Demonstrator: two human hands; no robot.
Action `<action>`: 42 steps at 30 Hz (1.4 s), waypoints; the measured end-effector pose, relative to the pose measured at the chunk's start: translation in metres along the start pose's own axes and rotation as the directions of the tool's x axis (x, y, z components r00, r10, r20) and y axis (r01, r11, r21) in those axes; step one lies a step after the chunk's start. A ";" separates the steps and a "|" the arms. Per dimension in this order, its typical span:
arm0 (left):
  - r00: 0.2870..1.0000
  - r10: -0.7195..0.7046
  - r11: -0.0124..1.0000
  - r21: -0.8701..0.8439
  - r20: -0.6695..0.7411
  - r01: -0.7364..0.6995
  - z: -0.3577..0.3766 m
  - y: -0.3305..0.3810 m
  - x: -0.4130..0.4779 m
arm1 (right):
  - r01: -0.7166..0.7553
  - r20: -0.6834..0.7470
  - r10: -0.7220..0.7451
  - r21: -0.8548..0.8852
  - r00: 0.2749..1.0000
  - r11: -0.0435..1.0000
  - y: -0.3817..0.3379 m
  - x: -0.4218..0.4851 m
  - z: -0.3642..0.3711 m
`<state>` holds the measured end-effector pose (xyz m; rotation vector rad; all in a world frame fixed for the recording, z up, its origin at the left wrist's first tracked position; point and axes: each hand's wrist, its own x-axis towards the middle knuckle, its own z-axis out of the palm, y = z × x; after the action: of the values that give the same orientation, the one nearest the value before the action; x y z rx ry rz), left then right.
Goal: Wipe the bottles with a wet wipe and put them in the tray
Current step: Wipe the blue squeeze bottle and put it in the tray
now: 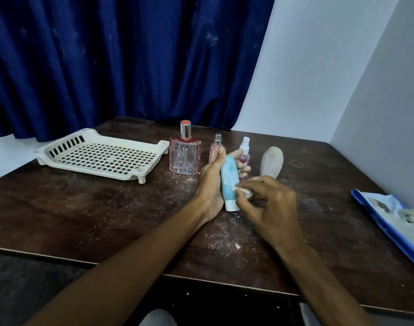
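At far left on our table (83,208) sits the white tray (44,153), with the square perfume bottle (184,158) and slim pink spray (214,150) upright beside it. Our left hand (211,184) grips the blue tube (228,182), print too blurred to read, and our right hand (271,208) pinches the wipe (244,191) against it. Behind them stand a small spray bottle (245,147) and a ribbed bottle (271,162).

Head-worn view, facing forward and down, table (107,208) near

1. The tube (228,182) in my left hand (210,184) is smooth blue plastic.
2. The wipe (244,191) in my right hand (269,203) is soft white cloth.
3. The tray (95,170) is matt cream plastic.
4. The table (83,208) is dark scuffed wood, gritty with white dust.
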<state>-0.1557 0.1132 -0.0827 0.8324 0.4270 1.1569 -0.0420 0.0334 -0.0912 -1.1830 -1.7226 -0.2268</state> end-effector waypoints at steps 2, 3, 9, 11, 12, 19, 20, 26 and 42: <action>1.000 0.000 1.000 -0.001 0.001 0.000 -0.002 0.000 0.001 | 0.033 0.012 -0.033 0.011 0.999 0.999 -0.004 -0.002 0.001; 1.000 0.001 1.000 0.001 0.005 -0.001 -0.002 0.000 0.000 | 0.040 0.018 -0.040 0.013 0.999 0.999 -0.004 -0.003 0.001; 1.000 0.006 1.000 0.029 0.005 -0.007 -0.001 0.000 -0.001 | -0.021 -0.018 0.021 -0.006 1.000 1.000 0.002 0.000 -0.001; 1.000 -0.001 1.000 0.011 0.013 0.001 -0.001 0.001 -0.001 | 0.016 -0.005 -0.016 0.001 1.000 1.000 -0.002 0.000 0.001; 1.000 -0.002 1.000 0.013 0.015 0.002 -0.002 0.000 -0.001 | 0.032 0.004 -0.032 0.003 0.999 0.999 -0.003 0.000 0.001; 0.999 0.019 1.000 -0.001 0.036 -0.019 0.002 0.002 -0.003 | -0.012 -0.033 0.011 -0.021 0.999 1.000 0.000 0.002 0.000; 0.999 0.017 1.000 0.002 0.041 -0.018 0.001 0.002 -0.003 | 0.008 -0.032 -0.008 -0.020 0.999 1.000 -0.001 0.002 0.001; 0.999 0.033 0.999 0.032 0.034 -0.034 0.002 0.002 -0.005 | 0.038 -0.031 -0.039 -0.017 0.999 0.999 -0.001 -0.001 0.000; 0.997 0.041 0.999 0.026 0.068 -0.043 0.004 0.004 -0.008 | 0.056 -0.074 -0.057 -0.025 0.996 0.998 -0.005 0.004 0.003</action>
<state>-0.1588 0.1050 -0.0781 0.9047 0.3720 1.1607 -0.0478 0.0353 -0.0881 -1.1290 -1.6931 -0.3218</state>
